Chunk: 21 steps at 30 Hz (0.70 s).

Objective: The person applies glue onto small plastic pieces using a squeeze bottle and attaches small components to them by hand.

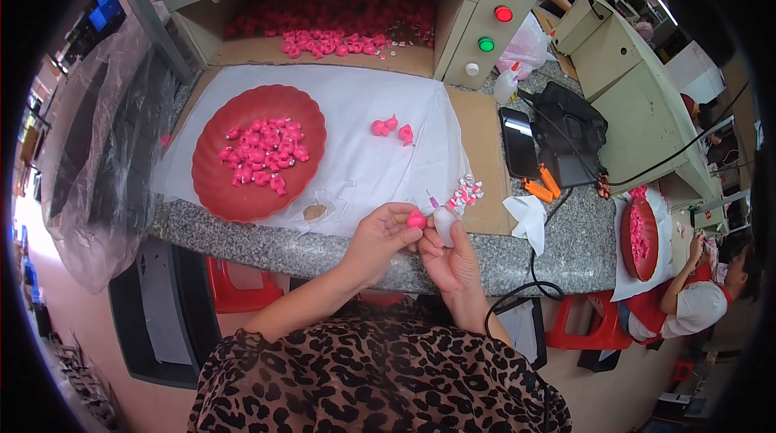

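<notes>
Close to the table's front edge, my left hand point(373, 245) pinches a small glossy pink plastic part point(416, 220) between thumb and fingers. My right hand point(454, 263) is wrapped round a small white squeeze bottle point(443, 224) with a thin purple tip pointing up and left. The hands are nearly touching. Just beyond the bottle lies a little heap of small white and pink pieces point(465, 193). Farther off on the white sheet point(356, 94) are a few loose pink parts point(385, 126). At left, a red scalloped tray point(214, 138) holds many similar pink parts point(263, 150).
A cream machine housing point(461, 37) with more pink parts inside stands at the back. On the right lie a phone point(518, 142), a black bag point(566, 130), orange-handled tools point(543, 184) and a crumpled white cloth point(527, 221). A black cable point(525, 286) hangs over the edge. Another person point(687, 304) sits far right.
</notes>
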Tool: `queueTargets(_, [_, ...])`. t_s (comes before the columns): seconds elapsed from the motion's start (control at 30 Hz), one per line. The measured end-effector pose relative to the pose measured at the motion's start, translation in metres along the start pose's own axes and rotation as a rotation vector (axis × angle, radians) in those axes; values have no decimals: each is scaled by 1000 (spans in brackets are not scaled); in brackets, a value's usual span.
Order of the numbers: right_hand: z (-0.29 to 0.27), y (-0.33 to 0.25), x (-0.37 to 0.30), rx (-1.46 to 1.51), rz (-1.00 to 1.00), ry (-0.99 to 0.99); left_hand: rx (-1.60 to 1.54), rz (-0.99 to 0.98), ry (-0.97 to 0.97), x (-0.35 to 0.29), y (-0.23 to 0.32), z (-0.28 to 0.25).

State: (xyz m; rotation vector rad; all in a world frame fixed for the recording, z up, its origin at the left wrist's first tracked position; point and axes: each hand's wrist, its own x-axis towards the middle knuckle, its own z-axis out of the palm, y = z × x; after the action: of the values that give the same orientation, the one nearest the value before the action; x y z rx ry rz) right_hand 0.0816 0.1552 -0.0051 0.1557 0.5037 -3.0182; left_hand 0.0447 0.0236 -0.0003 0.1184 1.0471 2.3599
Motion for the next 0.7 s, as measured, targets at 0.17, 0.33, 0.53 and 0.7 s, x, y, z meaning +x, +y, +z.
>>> queueTargets(0.17, [3, -4, 2, -38, -103, 16, 125, 78, 28, 7, 2, -7])
queueTargets(0.33, [3, -16, -6, -730, -484, 174, 938, 580, 150, 18, 12, -17])
queueTargets(0.53, [5, 1, -13, -1214, -661, 132, 843, 604, 191, 22, 3, -20])
queueTargets(0.7, [-3, -3, -10, -1311, -678, 99, 864, 611, 193, 21, 1, -22])
